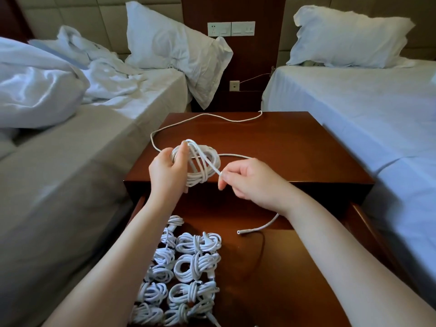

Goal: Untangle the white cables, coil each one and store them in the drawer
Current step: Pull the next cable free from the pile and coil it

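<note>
Hands wrapping a white cable coil (pixel 203 161) above the open drawer (pixel 259 267).
At centre frame the left hand (pixel 167 171) grips the coil, fingers curled round its loops. Just right, the right hand (pixel 254 182) pinches a strand between thumb and forefinger. A loose length (pixel 207 117) trails over the nightstand (pixel 302 147), and finished coils (pixel 188 267) fill the drawer's left side.

Left pillow (pixel 169 43), right pillow (pixel 349 36), crumpled duvet (pixel 35 86), wall switches (pixel 231 28), nightstand (pixel 295 142)

Left hand (pixel 168 169), right hand (pixel 251 184): fingers (pixel 236 172) curled.
</note>
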Motion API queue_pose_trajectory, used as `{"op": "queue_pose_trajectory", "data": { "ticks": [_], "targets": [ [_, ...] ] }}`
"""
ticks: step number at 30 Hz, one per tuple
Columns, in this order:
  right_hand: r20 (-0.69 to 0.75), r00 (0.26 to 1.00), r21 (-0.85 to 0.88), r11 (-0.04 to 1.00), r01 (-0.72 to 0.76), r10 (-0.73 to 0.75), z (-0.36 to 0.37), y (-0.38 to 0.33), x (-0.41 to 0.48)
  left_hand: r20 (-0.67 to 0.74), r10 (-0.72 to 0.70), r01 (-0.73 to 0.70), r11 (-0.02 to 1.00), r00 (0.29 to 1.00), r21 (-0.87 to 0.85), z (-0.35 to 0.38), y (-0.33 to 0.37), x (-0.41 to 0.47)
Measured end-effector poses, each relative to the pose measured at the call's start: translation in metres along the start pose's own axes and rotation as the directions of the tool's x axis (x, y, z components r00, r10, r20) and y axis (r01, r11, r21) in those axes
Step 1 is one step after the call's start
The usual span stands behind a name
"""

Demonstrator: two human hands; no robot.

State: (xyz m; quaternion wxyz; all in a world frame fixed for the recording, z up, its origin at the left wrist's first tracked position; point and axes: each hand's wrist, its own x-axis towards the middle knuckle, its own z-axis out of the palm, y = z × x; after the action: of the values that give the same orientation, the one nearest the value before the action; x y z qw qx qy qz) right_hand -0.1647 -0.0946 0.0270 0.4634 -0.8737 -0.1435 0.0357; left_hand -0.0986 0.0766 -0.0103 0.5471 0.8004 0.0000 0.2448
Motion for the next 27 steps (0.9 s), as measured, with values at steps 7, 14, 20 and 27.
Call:
{"op": "queue_pose_trajectory", "data": {
  "ticks": [7, 14, 20, 27],
  "targets": [
    [0.092, 0.995, -0.011, 1.0, -0.026, 0.027, 0.016, 0.009, 0.007, -0.029, -0.039, 0.035, 0.992, 0.999, -0.125, 0.001, 0.006, -0.004],
    [0.266, 0.952, 0.04, 0.986, -0.164, 0.148, 0.013, 0.03, 0.008, -0.018, -0.105, 0.086, 0.895, 0.994, -0.438, -0.003, 0.019, -0.006],
    [0.153, 0.974, -0.02, 0.986, -0.166, 0.167, 0.005, 0.046, 0.009, 0.302, 0.024, 0.152, 0.824, 0.953, -0.546, 0.001, 0.034, -0.019],
    [-0.031, 0.98, 0.152, 0.97, -0.19, 0.197, -0.013, 0.052, 0.014, 0.637, 0.192, 0.168, 0.872, 0.747, -0.46, 0.001, 0.041, -0.038]
  ]
}}
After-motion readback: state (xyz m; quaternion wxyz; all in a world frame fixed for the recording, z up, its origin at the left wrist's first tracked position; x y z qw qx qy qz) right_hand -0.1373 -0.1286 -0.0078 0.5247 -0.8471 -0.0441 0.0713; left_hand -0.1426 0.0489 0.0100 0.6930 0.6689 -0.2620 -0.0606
